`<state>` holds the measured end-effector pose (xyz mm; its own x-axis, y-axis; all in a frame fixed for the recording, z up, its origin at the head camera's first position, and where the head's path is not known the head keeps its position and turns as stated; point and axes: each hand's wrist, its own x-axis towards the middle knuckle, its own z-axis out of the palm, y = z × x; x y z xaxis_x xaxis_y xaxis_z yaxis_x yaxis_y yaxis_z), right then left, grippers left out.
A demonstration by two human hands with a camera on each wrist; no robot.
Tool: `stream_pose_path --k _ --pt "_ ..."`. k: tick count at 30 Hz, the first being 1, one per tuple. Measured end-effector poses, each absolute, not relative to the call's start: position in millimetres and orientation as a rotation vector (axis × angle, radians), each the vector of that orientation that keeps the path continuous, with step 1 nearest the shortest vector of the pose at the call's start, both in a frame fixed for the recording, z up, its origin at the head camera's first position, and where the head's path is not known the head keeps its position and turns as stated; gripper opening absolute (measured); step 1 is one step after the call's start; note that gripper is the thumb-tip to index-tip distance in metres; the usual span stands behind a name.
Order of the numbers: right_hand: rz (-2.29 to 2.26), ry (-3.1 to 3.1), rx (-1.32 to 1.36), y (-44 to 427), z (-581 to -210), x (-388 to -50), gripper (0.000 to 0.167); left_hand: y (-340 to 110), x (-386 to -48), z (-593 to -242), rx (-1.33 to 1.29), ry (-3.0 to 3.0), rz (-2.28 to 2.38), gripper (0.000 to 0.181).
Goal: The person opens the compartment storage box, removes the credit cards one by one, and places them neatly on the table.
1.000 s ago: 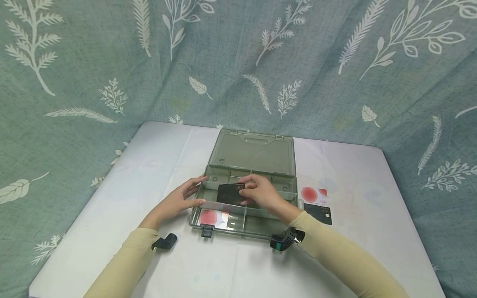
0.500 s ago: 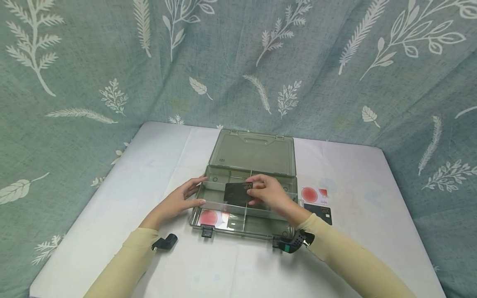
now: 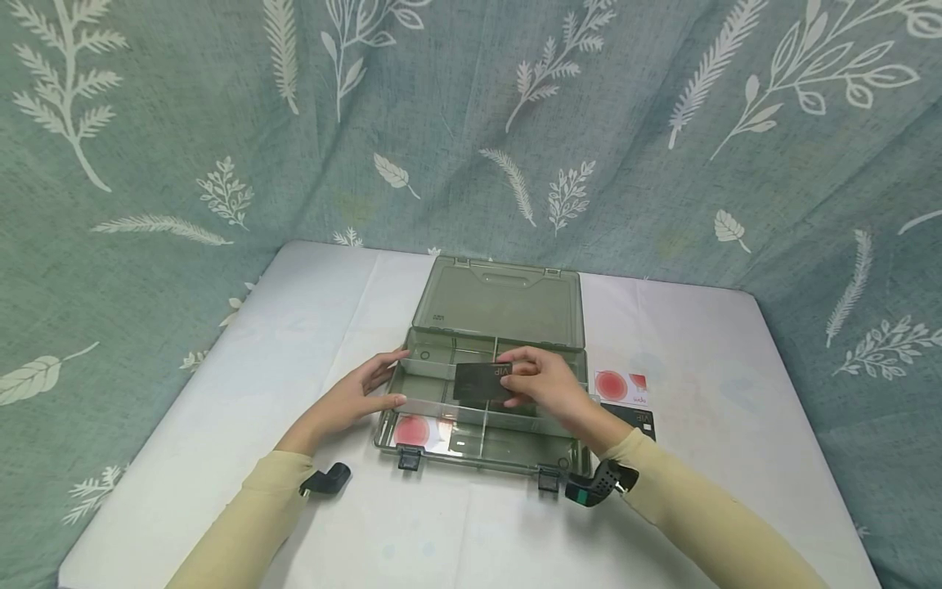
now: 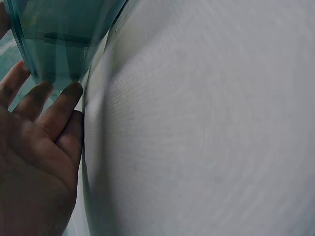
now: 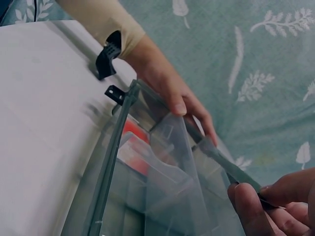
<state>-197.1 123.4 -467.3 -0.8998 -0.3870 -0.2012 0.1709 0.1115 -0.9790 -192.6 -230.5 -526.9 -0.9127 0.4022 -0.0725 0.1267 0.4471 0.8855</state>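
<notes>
A green translucent compartment box (image 3: 482, 469) stands with its lid (image 3: 500, 303) laid back. My right hand (image 3: 548, 388) pinches a black card (image 3: 478, 382) marked VIP between thumb and fingers, above the box's middle row. In the right wrist view, only a dark edge of that card shows at the fingertips. My left hand (image 3: 356, 393) rests against the box's left end, its fingers nearly straight and touching the wall; the left wrist view shows this hand (image 4: 44, 137) from the palm side. Inside the front left compartment lies a red and white card (image 3: 412, 430).
Right of the box, another red and white card (image 3: 620, 386) lies on the white tabletop (image 3: 721, 384). Just nearer is a second black VIP card (image 3: 639, 419), partly covered by my right forearm. A leaf-patterned curtain (image 3: 471, 123) hangs behind and at both sides.
My right hand has moved rightward over the box with the black card, from the left part of the middle row toward its centre. The left hand has stayed in place.
</notes>
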Motion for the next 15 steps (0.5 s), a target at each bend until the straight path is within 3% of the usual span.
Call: stream_pose_path --k 15 --pt "-1.827 2.046 -0.184 145.3 -464.9 -193.8 0.036 -232.5 -193.7 -528.1 0.465 2.428 1.448 0.078"
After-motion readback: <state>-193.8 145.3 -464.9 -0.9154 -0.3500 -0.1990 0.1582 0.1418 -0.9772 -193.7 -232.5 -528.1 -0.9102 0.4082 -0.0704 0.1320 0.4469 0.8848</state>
